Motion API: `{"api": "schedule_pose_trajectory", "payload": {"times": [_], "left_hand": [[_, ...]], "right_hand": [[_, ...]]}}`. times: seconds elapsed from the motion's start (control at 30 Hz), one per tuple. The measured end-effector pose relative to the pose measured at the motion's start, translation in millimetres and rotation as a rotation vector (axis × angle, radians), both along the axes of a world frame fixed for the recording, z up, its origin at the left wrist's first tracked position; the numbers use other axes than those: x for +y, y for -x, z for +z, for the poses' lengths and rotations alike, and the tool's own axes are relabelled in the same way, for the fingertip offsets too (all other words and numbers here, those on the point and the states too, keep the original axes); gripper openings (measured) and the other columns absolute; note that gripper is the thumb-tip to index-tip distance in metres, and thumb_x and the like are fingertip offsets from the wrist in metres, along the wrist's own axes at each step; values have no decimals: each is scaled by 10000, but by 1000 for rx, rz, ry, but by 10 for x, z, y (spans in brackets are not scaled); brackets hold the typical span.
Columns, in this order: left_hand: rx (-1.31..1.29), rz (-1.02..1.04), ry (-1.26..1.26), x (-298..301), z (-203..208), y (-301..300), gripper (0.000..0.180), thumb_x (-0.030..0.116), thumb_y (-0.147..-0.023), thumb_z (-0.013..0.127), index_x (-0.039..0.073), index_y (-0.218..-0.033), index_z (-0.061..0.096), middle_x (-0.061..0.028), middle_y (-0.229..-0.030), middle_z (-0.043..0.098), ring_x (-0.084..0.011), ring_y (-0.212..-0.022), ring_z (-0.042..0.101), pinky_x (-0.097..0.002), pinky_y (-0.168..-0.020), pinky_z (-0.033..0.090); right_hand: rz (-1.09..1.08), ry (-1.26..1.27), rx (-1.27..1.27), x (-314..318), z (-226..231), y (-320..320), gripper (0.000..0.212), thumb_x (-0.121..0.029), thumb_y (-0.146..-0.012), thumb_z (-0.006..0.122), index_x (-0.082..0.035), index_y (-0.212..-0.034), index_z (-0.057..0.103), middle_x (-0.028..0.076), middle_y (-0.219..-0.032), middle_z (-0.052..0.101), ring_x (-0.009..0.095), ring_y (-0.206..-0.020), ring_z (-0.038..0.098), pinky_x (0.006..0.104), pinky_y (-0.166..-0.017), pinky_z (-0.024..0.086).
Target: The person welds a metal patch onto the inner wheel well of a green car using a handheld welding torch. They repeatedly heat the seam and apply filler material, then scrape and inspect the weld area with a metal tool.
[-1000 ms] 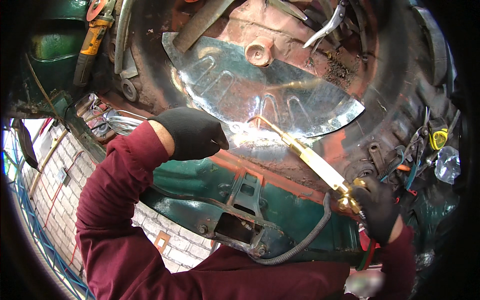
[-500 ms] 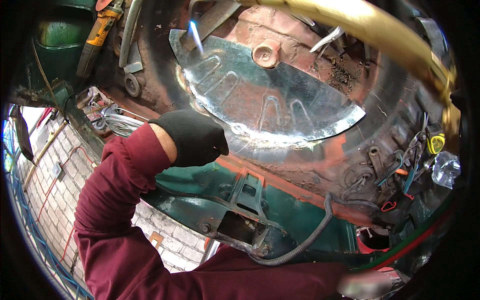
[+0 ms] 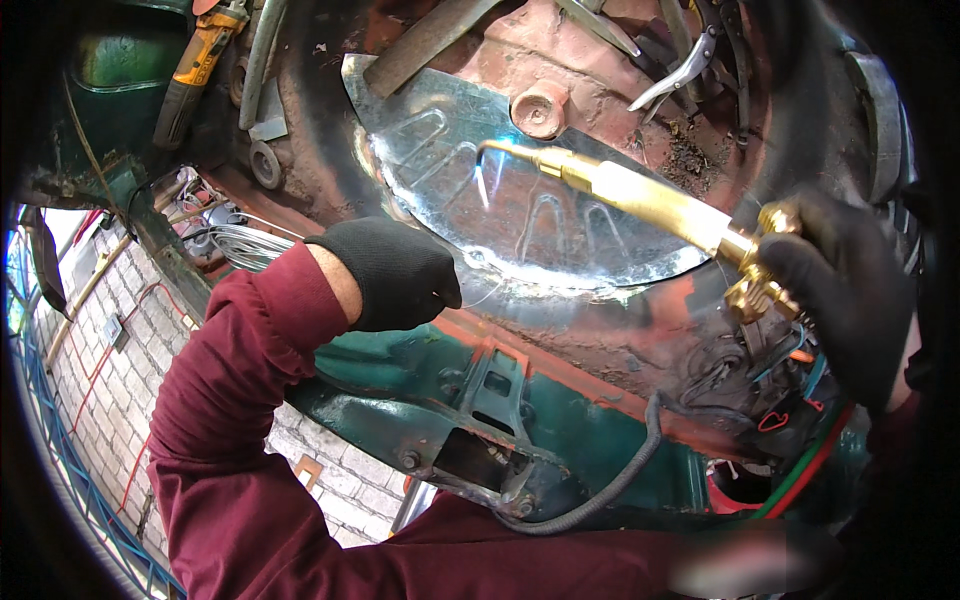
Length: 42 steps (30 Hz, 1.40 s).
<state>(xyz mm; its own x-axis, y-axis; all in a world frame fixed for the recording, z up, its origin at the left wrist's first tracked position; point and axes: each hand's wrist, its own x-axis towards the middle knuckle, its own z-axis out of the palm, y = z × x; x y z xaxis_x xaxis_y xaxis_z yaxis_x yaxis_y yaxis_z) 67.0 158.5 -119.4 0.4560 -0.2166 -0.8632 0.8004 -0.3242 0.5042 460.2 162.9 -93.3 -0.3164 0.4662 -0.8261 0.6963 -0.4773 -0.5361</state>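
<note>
My left hand [image 3: 385, 275], in a black glove, is closed on a thin filler wire [image 3: 487, 297] whose free end reaches the lower edge of a curved sheet-metal patch [image 3: 455, 212]. The wire's coil [image 3: 245, 247] shows behind that wrist. At the right, my right hand [image 3: 845, 285], also gloved in black, grips a brass torch [image 3: 655, 205] by its valve end. The torch's bent tip hangs over the middle of the patch, with a blue-white flame [image 3: 482, 190] pointing down. Shiny, heat-marked metal runs along the patch's lower rim.
An orange-and-black angle grinder [image 3: 195, 65] lies at the upper left. Snips [image 3: 680, 75] and other tools rest beyond the patch. A grey corrugated conduit [image 3: 630, 470] crosses the green panel. Red and green hoses [image 3: 800, 475] run at the lower right.
The torch has swung down and inward from the upper right, its flame moving right and lower over the patch. My right hand has come into view. My left hand has barely moved.
</note>
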Motion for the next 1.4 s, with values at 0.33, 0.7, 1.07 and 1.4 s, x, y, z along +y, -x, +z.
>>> {"api": "schedule_pose_trajectory", "payload": {"times": [0.33, 0.7, 1.07, 1.4], "left_hand": [[13, 0, 7, 71, -61, -33, 239, 195, -987, 728, 158, -1183, 860, -160, -1039, 827, -368, -911, 794, -466, -855, 637], [41, 29, 22, 44, -92, -7, 262, 186, -951, 674, 150, -1122, 870, -167, -1021, 823, -368, -943, 798, -473, -881, 639], [64, 45, 25, 52, -96, -22, 261, 212, -959, 677, 158, -1131, 865, -174, -1047, 821, -376, -960, 796, -486, -904, 635], [35, -18, 12, 48, -123, -32, 258, 212, -985, 712, 150, -1189, 856, -169, -1032, 828, -381, -894, 799, -463, -859, 642]], "right_hand": [[-26, 199, 113, -405, -217, -57, 286, -253, -1059, 678, 32, -1076, 707, 116, -824, 684, 154, -761, 615, 352, -725, 494], [18, 212, 150, -616, -328, 30, 295, -256, -1061, 678, 36, -1081, 716, 174, -846, 714, 231, -776, 680, 394, -746, 521], [72, 196, 152, -615, -360, 81, 346, -295, -1055, 684, 41, -1117, 736, 277, -922, 748, 421, -870, 771, 469, -792, 574], [72, 194, 158, -727, -433, 67, 307, -260, -1075, 664, 42, -1085, 717, 203, -847, 708, 281, -772, 692, 422, -751, 527]]}}
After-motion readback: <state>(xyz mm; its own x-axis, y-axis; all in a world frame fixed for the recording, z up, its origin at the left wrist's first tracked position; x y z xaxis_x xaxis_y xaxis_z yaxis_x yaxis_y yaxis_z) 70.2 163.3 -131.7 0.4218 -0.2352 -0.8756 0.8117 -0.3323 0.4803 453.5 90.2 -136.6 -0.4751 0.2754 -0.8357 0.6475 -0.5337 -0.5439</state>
